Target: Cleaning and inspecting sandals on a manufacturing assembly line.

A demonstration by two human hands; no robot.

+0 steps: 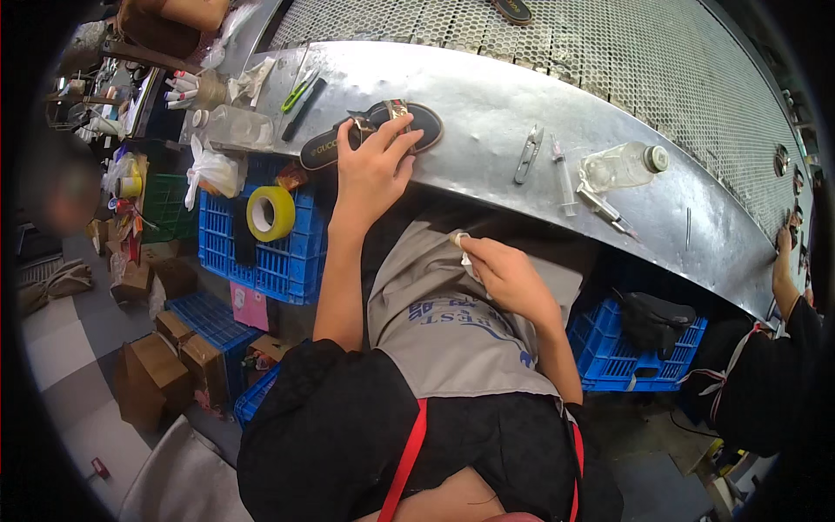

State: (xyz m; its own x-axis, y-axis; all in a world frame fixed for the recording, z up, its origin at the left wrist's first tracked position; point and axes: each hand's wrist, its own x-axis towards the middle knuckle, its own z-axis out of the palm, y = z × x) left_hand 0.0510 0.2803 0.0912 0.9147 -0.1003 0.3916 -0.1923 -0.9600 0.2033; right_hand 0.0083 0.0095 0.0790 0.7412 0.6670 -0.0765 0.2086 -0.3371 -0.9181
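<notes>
A black slide sandal point(424, 122) with a brown edge and shiny straps lies near the front edge of the metal bench. Over its straps sits my left hand point(374, 165), thumb on one side and fingers bent on the other, gripping it. My right hand point(513, 277) is lower, in front of the grey apron point(452, 317), pinching a small white cloth point(472, 265); part of the cloth is hidden by the fingers. Left of the sandal are a green cutter knife point(298, 91) and a dark bar-shaped tool point(304, 110).
Thread snips point(528, 155), a syringe point(563, 178), a glass bottle point(624, 167) and a second syringe point(609, 213) lie to the right. Beyond runs a mesh conveyor point(574, 39). Blue crates point(300, 230) stand below, one bearing yellow tape point(271, 214). A co-worker's hand point(785, 244) is far right.
</notes>
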